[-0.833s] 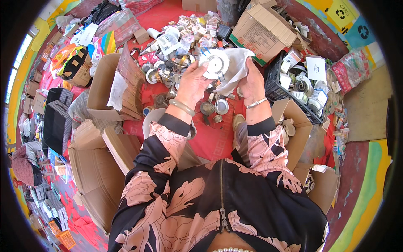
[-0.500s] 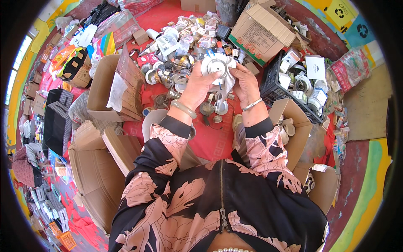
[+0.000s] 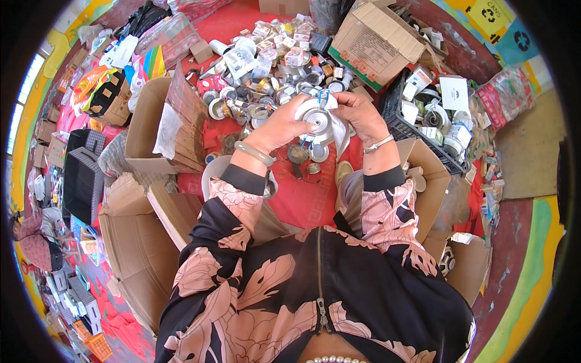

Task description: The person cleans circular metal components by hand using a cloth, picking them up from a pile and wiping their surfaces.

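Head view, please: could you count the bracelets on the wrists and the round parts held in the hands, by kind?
Bracelets: 2 (pale bangle, thin silver bracelet)
Round silver part, held between left hand and right hand: 1
Total: 3

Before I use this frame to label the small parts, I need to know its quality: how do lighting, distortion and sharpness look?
Head view: bright, even daylight, short soft shadows; the left hand and right hand on the round metal disc are fairly sharp; some glare on the disc; strong fisheye bending toward the black rim, where the cardboard boxes look curved and squeezed.
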A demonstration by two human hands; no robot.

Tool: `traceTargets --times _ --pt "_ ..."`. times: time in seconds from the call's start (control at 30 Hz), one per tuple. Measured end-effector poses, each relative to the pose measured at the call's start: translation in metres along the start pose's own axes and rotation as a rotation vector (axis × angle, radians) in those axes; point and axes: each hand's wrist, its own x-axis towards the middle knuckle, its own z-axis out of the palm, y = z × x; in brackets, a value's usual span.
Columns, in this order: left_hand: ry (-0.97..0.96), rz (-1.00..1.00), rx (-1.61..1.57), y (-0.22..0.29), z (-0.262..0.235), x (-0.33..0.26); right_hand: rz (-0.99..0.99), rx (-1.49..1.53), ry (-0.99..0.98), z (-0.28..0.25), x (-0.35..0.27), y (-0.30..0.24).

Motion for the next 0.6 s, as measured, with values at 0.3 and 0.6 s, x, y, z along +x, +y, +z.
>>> traceTargets --times 0.3,0.6 --pt "-0.013 -0.081 -0.231 0.012 -0.004 -0.005 -0.142 -0.145 0.078 0.015 0.005 0.014" --pt "0.242 -0.048 -0.370 0.008 0.013 0.005 -0.189 0.041 0.531 0.023 0.021 0.036"
